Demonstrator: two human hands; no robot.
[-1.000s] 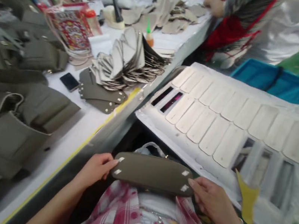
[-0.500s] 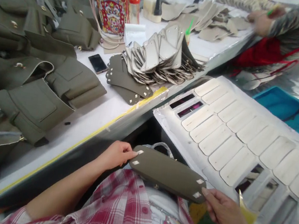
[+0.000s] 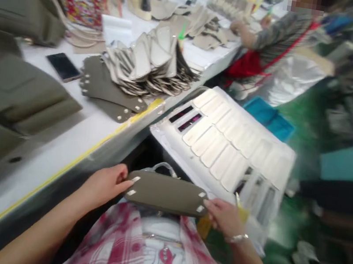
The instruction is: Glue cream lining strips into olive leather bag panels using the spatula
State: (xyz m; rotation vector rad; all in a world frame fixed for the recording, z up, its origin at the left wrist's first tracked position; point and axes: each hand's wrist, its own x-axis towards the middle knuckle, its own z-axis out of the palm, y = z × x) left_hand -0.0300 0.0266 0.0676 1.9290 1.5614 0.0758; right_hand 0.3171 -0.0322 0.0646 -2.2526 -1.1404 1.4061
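Close to my body, a long olive leather panel (image 3: pixel 167 193) with rounded ends is stretched between both hands. White tape squares mark its corners. My left hand (image 3: pixel 104 185) pinches the panel's left end, thumb on top beside a tape square. At the opposite end, my right hand (image 3: pixel 225 218) grips the edge, wearing a bracelet at the wrist. Just behind the panel a clear-wrapped bag handle (image 3: pixel 162 165) shows; most of what it belongs to is hidden. Similar olive panels (image 3: pixel 112 90) lie on the table, partly under a fanned pile of pale-backed pieces (image 3: pixel 151 59).
Ahead to the right, a white board (image 3: pixel 175 138) carries rows of cream rounded pieces. Olive bags (image 3: pixel 20 80) crowd the left of the white table, near a phone (image 3: pixel 62 66). A co-worker's arm (image 3: pixel 262 36) reaches over the far table. A blue bin (image 3: pixel 269 117) stands beyond the board.
My view has swung to the right, so the table and board sit further left. The panel, still in both hands, now lies more level across my lap.
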